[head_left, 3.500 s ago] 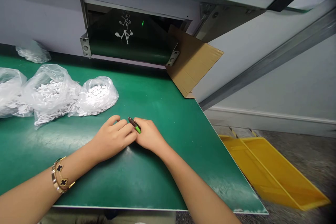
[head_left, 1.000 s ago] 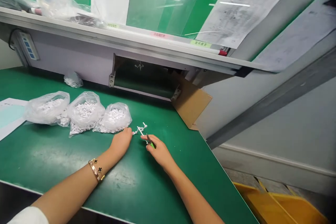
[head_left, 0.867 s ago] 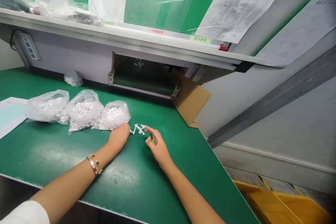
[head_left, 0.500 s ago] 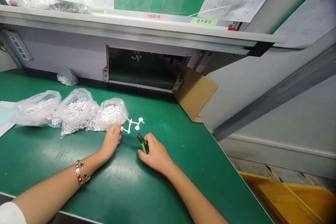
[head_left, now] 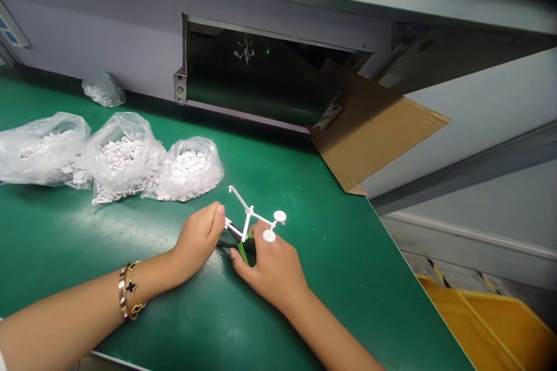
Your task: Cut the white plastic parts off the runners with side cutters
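Note:
Between finger and thumb, my left hand (head_left: 199, 239) pinches one end of a white branched plastic sprue (head_left: 249, 212). Two round discs sit at the sprue's far right end, and a thin arm points up and left. My right hand (head_left: 276, 264) is wrapped around green-handled nippers (head_left: 242, 250). Their dark jaws lie at the sprue's lower left branch, close to my left fingertips; whether the blades touch the plastic I cannot tell. Behind my left hand stands an open clear bag of white discs (head_left: 189, 165), beside a bag of small white rod-like parts (head_left: 124, 156).
A third bag of white parts (head_left: 52, 148) lies at the left, and a crumpled bag (head_left: 104, 90) rests by the back wall. Another sprue (head_left: 245, 52) is on the dark belt (head_left: 261, 90) inside the wall opening. A cardboard flap (head_left: 374, 127) leans at its right. A yellow bin (head_left: 500, 319) stands beyond the green table's edge.
The view has tipped down and closer. My right hand has brought the nippers up to the sprue by my left fingers; before, they were apart from it. The sprue has turned slightly.

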